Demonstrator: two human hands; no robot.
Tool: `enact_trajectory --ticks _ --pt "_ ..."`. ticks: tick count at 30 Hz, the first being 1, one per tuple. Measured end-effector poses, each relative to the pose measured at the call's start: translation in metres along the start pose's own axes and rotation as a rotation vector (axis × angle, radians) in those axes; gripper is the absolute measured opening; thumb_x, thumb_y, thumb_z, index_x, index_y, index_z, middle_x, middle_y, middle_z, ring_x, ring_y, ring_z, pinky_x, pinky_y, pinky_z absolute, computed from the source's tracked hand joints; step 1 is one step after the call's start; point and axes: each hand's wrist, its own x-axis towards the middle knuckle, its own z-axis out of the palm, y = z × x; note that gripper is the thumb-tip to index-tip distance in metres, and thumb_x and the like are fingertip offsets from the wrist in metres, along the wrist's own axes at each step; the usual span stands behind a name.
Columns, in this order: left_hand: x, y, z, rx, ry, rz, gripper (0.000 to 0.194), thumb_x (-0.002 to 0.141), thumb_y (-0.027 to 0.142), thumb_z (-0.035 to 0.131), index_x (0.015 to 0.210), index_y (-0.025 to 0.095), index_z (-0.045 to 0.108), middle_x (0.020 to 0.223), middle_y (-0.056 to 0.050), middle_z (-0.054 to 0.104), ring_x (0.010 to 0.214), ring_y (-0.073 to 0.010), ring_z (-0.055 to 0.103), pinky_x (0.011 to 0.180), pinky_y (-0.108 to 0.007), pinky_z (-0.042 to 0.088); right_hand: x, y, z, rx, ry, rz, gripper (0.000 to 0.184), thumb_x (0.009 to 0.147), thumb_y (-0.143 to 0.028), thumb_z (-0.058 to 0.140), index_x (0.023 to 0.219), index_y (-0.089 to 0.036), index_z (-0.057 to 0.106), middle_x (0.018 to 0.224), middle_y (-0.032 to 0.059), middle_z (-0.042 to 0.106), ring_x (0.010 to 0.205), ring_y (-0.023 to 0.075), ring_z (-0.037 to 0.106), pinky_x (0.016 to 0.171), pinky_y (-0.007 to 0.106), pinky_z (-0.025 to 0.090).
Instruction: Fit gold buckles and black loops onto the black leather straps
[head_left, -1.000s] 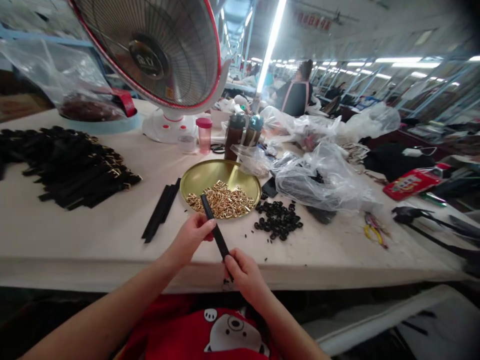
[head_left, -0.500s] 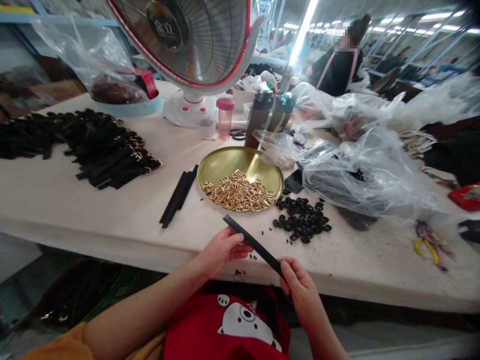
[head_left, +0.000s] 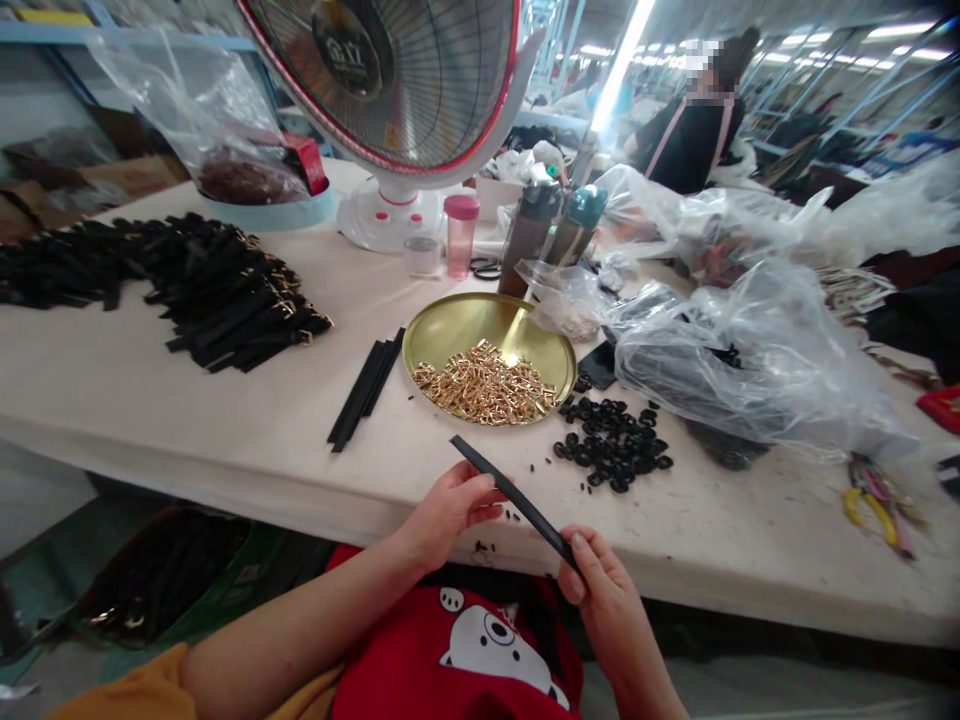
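Strap [head_left: 517, 495] in both hands — left hand [head_left: 454, 505] pinching upper part, right hand [head_left: 594, 572] gripping lower end — near tray [head_left: 442, 325].

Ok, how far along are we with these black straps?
Looks done: the pile of black straps at left, many ending in gold buckles. In hand: one black strip, held by the left hand and right hand, no buckle visible on it. Seemingly left: the few plain strips beside the gold tray, which holds plenty of gold pieces.
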Motion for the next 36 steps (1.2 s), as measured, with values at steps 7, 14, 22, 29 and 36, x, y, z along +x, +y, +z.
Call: enact_trajectory --ticks 7,14,22,29,36 --pt "-0.003 0.006 0.009 0.147 -0.033 0.099 0.031 0.067 0.028 0.066 0.085 0.018 0.043 0.061 0.006 0.053 0.052 -0.0072 0.051 0.051 -0.018 0.039 -0.012 0.004 0.023 -0.285 -0.361 0.051 0.031 0.074 -0.048 0.056 0.082 -0.018 0.054 0.067 0.0008 0.06 0.055 0.0109 0.05 0.053 0.022 0.039" --pt "-0.005 0.012 0.004 0.415 -0.035 0.053 0.031 0.069 0.024 0.059 0.097 0.016 0.046 0.064 0.005 0.053 0.047 -0.0065 0.05 0.043 -0.017 0.035 0.024 -0.031 -0.02 -0.496 0.012 -0.267 0.034 0.077 -0.048 0.049 0.088 -0.017 0.056 0.07 0.0031 0.059 0.061 0.0153 0.053 0.058 0.028 0.044" --pt "0.003 0.009 0.003 0.465 -0.009 0.023 0.03 0.069 0.024 0.058 0.096 0.017 0.047 0.063 0.005 0.054 0.048 -0.0078 0.051 0.044 -0.017 0.036 0.069 -0.068 -0.051 -0.992 0.434 -0.594 0.03 0.079 -0.041 0.046 0.091 -0.016 0.057 0.078 0.0067 0.059 0.064 0.0178 0.052 0.062 0.031 0.042" --pt "0.014 0.007 0.0 0.493 -0.004 0.009 0.031 0.069 0.029 0.057 0.096 0.017 0.048 0.061 0.006 0.052 0.048 -0.0076 0.048 0.046 -0.018 0.035 0.09 -0.084 -0.064 -1.124 0.503 -0.671 0.026 0.082 -0.034 0.042 0.092 -0.015 0.057 0.083 0.007 0.058 0.071 0.018 0.053 0.065 0.031 0.041" --pt "0.015 0.0 0.001 0.533 -0.05 0.011 0.031 0.071 0.03 0.055 0.098 0.016 0.048 0.062 0.006 0.051 0.05 -0.008 0.048 0.049 -0.019 0.038 0.108 -0.086 -0.048 -1.433 0.365 -0.626 0.017 0.08 -0.032 0.047 0.078 -0.019 0.059 0.08 0.0047 0.056 0.068 0.0171 0.052 0.061 0.029 0.036"
